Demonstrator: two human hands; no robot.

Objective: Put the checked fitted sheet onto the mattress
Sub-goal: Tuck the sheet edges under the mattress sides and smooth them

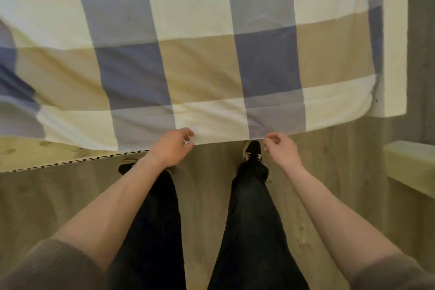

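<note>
Where checked fitted sheet point(188, 54) overhangs mattress point(395, 54) at near edge, left grip point(173, 147) is narrow, pinching hem. Right grip point(281, 148) curled at same hem; hold cannot be told.

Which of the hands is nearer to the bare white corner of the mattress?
Right. The right hand is at the near edge of the checked sheet, left of the bare mattress corner; the left hand is farther left along that edge.

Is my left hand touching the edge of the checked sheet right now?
Touching. The head view shows the left hand with thumb and forefinger pinching the checked sheet at its near hem.
</note>
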